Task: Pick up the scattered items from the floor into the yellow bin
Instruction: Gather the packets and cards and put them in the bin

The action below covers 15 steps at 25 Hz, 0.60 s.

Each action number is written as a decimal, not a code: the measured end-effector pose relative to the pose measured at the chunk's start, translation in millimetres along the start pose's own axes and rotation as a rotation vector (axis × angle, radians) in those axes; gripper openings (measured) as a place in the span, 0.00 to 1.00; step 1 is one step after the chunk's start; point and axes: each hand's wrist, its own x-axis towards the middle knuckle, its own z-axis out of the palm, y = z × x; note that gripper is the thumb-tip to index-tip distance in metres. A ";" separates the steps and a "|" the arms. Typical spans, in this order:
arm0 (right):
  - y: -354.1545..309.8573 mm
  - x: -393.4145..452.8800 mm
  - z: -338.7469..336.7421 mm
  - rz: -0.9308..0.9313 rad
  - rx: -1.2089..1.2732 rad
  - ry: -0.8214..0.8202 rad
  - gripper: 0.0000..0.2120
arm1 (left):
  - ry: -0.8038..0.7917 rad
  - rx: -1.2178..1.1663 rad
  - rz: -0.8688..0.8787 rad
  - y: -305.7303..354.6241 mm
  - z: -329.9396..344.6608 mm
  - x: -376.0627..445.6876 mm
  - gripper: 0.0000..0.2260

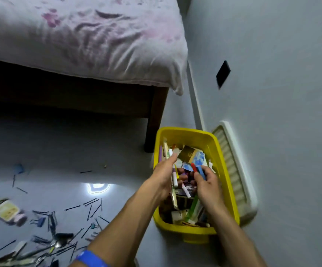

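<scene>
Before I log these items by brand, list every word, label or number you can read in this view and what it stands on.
No text can be read here.
Gold box in the yellow bin: a printed mark, too blurred to read.
Blue-and-white card beside it: pattern only, no legible words.
Pale flat case on the floor: label too blurred.
Blue wristband: no legible text.

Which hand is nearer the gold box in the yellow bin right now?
Left. The left hand reaches over the yellow bin, its fingers almost touching the gold box. The right hand is further back, gripping red and blue markers.
</scene>
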 end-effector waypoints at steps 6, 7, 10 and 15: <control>4.4 5.7 -14.0 -0.151 -0.156 -0.049 0.23 | 0.106 0.216 0.194 -20.6 1.0 14.1 0.20; 1.2 1.0 -9.2 -0.192 -0.174 -0.060 0.23 | 0.155 0.250 0.255 -20.6 -5.6 12.5 0.22; -15.9 -15.7 24.1 -0.338 -0.236 -0.175 0.23 | 0.308 0.321 0.425 -16.3 -43.0 -13.7 0.24; -24.4 -51.0 114.4 -0.495 -0.358 -0.516 0.26 | 0.543 0.222 0.431 -25.8 -137.9 -52.1 0.23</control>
